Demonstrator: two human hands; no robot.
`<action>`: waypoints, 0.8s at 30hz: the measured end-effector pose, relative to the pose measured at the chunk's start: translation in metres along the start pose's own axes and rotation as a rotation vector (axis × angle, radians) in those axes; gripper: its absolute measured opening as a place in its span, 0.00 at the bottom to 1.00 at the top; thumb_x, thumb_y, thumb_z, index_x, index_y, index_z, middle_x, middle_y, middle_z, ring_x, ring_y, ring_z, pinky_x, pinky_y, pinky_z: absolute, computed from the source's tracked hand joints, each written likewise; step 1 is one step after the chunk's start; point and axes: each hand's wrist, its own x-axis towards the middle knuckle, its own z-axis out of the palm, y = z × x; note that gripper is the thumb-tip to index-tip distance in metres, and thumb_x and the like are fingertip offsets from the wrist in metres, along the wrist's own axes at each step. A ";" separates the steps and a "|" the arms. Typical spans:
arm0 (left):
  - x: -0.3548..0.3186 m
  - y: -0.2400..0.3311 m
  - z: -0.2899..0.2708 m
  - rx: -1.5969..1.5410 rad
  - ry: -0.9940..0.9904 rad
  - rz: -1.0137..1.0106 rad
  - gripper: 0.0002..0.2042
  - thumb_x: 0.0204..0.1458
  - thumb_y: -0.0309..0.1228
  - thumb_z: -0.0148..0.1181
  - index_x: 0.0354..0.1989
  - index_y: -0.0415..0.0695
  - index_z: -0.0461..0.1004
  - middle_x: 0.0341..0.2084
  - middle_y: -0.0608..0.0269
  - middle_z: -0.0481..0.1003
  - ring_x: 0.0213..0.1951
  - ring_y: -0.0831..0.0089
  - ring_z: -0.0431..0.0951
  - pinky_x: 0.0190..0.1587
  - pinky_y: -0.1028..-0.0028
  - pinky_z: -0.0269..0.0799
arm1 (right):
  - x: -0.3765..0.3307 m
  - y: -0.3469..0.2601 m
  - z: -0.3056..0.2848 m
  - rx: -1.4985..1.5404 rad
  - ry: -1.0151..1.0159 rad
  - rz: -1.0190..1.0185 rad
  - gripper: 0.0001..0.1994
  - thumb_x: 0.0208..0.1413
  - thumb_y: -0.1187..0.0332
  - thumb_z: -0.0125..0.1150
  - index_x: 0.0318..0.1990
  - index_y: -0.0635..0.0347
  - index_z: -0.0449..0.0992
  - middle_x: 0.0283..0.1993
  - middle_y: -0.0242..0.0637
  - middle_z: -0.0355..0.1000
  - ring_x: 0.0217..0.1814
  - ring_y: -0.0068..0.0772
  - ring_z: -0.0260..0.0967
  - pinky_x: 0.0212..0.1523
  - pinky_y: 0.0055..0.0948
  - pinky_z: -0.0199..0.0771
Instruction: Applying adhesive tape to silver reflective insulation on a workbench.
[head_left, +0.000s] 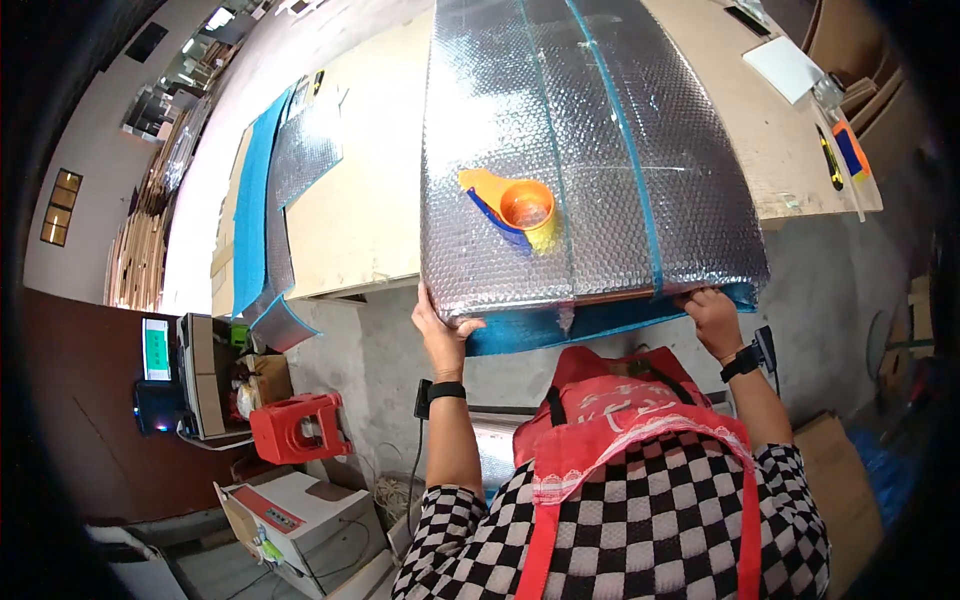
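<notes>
A big silver bubble-foil sheet (505,115) with blue strips running lengthwise covers the table in front of me and hangs over its near edge. Its blue underside (535,335) shows along that edge, where the layers part a little. My left hand (443,325) grips the near left corner, fingers up the side and thumb on the blue part. My right hand (712,318) is closed on the near edge toward the right corner; its fingertips are partly hidden. On the foil, between the hands and farther off, sits an orange and yellow tape dispenser-like tool (528,207) with a blue part.
Left on the table lie a blue strip (258,215) and a silver foil piece (305,150). A yellow-black cutter (830,160) and white board (782,68) rest at the right. A red stool (300,428) and white box (295,525) stand lower left.
</notes>
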 end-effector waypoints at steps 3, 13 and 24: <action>-0.003 -0.009 0.001 -0.344 -0.025 -0.024 0.55 0.35 0.32 0.79 0.73 0.51 0.46 0.61 0.45 0.58 0.49 0.55 0.73 0.51 0.65 0.73 | 0.001 -0.002 -0.003 0.013 0.009 0.005 0.11 0.45 0.75 0.55 0.37 0.56 0.79 0.38 0.35 0.73 0.44 0.40 0.70 0.44 0.38 0.70; -0.017 -0.054 0.007 -0.792 -0.278 -0.388 0.12 0.59 0.30 0.58 0.47 0.37 0.71 0.34 0.63 0.75 0.25 0.77 0.74 0.21 0.80 0.69 | 0.002 -0.002 -0.008 0.005 -0.028 0.004 0.12 0.46 0.75 0.55 0.39 0.56 0.80 0.40 0.35 0.74 0.47 0.40 0.71 0.46 0.37 0.72; -0.012 -0.019 -0.015 -0.747 -0.393 -0.663 0.06 0.60 0.28 0.57 0.42 0.43 0.70 0.21 0.66 0.71 0.11 0.80 0.66 0.09 0.82 0.57 | 0.001 0.000 -0.006 0.008 -0.020 -0.001 0.11 0.44 0.76 0.56 0.37 0.55 0.78 0.39 0.35 0.72 0.46 0.41 0.71 0.46 0.38 0.72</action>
